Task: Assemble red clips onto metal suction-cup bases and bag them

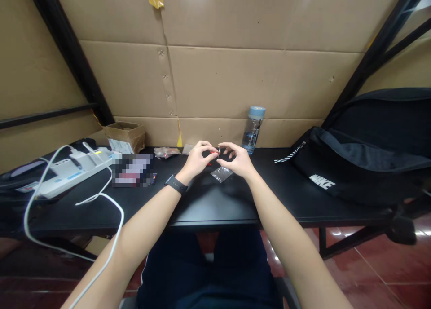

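Note:
Above the middle of the black table (208,205), my left hand (199,160) is closed in a pinch on a small red piece (213,152). A thin, upright metal piece (219,152) stands between the fingertips of both hands. My right hand (237,158) has its thumb and forefinger curved towards that piece, with the other fingers bent; whether it grips the piece is too small to tell. Just below the hands a small clear plastic bag (221,174) lies on the table. Another bit of red shows beneath my left fingers.
A water bottle (253,130) stands behind my right hand. At the right lies a black backpack (367,165). On the left are a white power strip (72,178) with cables, a small cardboard box (129,136) and a blurred-out item (131,170). Plastic packets (166,152) lie near the back wall.

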Demonstrator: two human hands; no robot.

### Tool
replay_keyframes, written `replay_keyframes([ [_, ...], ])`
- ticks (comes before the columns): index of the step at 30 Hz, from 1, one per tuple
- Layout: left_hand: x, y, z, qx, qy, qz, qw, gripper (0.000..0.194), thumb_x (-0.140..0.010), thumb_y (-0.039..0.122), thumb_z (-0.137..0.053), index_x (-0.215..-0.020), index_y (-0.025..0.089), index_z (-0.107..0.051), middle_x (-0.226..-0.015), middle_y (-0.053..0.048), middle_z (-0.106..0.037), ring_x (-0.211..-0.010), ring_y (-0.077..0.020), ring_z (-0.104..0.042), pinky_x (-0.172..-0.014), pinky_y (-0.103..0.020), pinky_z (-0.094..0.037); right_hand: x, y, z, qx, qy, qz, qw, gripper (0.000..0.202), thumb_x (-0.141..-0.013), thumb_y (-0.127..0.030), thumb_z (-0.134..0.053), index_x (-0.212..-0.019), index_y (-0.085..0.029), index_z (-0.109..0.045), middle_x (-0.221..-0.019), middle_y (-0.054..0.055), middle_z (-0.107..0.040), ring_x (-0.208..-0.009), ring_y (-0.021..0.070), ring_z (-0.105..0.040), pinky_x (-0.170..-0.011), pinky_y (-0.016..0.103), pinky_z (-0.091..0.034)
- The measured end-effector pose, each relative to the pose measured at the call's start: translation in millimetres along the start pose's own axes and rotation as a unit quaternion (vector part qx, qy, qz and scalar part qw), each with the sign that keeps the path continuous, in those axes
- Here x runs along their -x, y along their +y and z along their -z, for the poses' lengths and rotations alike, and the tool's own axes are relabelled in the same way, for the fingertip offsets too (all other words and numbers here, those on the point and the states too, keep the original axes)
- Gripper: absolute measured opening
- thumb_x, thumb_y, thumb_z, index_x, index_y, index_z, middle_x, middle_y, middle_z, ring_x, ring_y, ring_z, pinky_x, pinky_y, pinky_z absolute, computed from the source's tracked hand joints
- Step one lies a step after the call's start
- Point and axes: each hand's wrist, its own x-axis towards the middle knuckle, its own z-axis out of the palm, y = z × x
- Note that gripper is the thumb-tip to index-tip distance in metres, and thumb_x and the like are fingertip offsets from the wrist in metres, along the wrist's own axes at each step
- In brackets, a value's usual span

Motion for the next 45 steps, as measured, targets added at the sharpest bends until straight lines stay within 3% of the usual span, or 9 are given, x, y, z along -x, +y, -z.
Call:
replay_keyframes([
  [7,1,1,-6.1,0.017,0.015,0.019,1.0,0.015,-0.089,0.034,-0.071,-0.094,0.021,-0.078,-0.113,-0.008,-0.063,-0.112,-0.0226,-0.063,-0.109,-0.04,-0.045,-1,2,-2,-0.002,0.003,0.001,1.0,0.05,-0.071,-0.032,-0.079,-0.12,-0.024,-0.069,-0.114,0.005,-0.075,-0.084,0.0187,-0.066,-0.07,0.03,-0.052],
  [17,2,-5,-14.5,0.056,0.014,0.02,0.998,0.013,-0.091,0.03,-0.068,-0.094,0.019,-0.074,-0.111,-0.009,-0.063,-0.111,-0.022,-0.063,-0.107,-0.039,-0.046,1,0,-3,0.016,0.012,0.002,1.0,0.05,-0.072,-0.03,-0.079,-0.121,-0.024,-0.07,-0.114,0.005,-0.075,-0.085,0.0191,-0.067,-0.071,0.031,-0.052],
  [27,6,5,-9.0,-0.043,0.023,0.008,0.999,0.009,-0.09,0.025,-0.068,-0.094,0.022,-0.075,-0.111,-0.007,-0.064,-0.113,-0.0249,-0.059,-0.105,-0.043,-0.045,0,3,-5,0.007,0.009,0.024,1.0,0.047,-0.074,-0.033,-0.08,-0.12,-0.023,-0.073,-0.109,0.005,-0.076,-0.081,0.0176,-0.066,-0.07,0.03,-0.052],
  [31,8,6,-13.0,-0.067,0.038,-0.013,0.997,0.007,-0.089,0.021,-0.069,-0.092,0.022,-0.075,-0.106,-0.006,-0.065,-0.111,-0.0252,-0.058,-0.102,-0.043,-0.045,0,7,-4,0.0,0.01,-0.024,1.0,0.043,-0.073,-0.04,-0.084,-0.111,-0.02,-0.077,-0.099,0.007,-0.078,-0.079,0.0188,-0.067,-0.07,0.031,-0.053],
  [35,10,4,-19.3,-0.064,0.068,-0.011,0.996,0.007,-0.088,0.021,-0.071,-0.092,0.023,-0.076,-0.104,-0.005,-0.065,-0.107,-0.0241,-0.06,-0.101,-0.042,-0.045,-1,10,-3,-0.078,0.014,-0.068,0.995,0.05,-0.068,-0.045,-0.088,-0.108,-0.019,-0.073,-0.097,0.007,-0.078,-0.073,0.0179,-0.068,-0.062,0.028,-0.05],
  [38,9,2,-21.1,-0.031,0.074,0.001,0.997,0.008,-0.089,0.022,-0.071,-0.092,0.022,-0.077,-0.104,-0.006,-0.065,-0.105,-0.0234,-0.061,-0.1,-0.04,-0.047,-2,10,-1,-0.107,0.001,-0.077,0.991,0.041,-0.069,-0.046,-0.088,-0.094,-0.019,-0.072,-0.095,0.007,-0.078,-0.071,0.0176,-0.068,-0.058,0.027,-0.048],
  [45,7,4,-15.2,0.012,0.072,0.006,0.997,0.009,-0.088,0.027,-0.073,-0.093,0.022,-0.078,-0.103,-0.006,-0.064,-0.106,-0.023,-0.063,-0.101,-0.039,-0.048,-2,12,0,-0.158,-0.038,-0.074,0.984,0.029,-0.086,-0.046,-0.074,-0.097,-0.019,-0.076,-0.097,0.007,-0.078,-0.089,0.0214,-0.072,-0.084,0.035,-0.055],
])
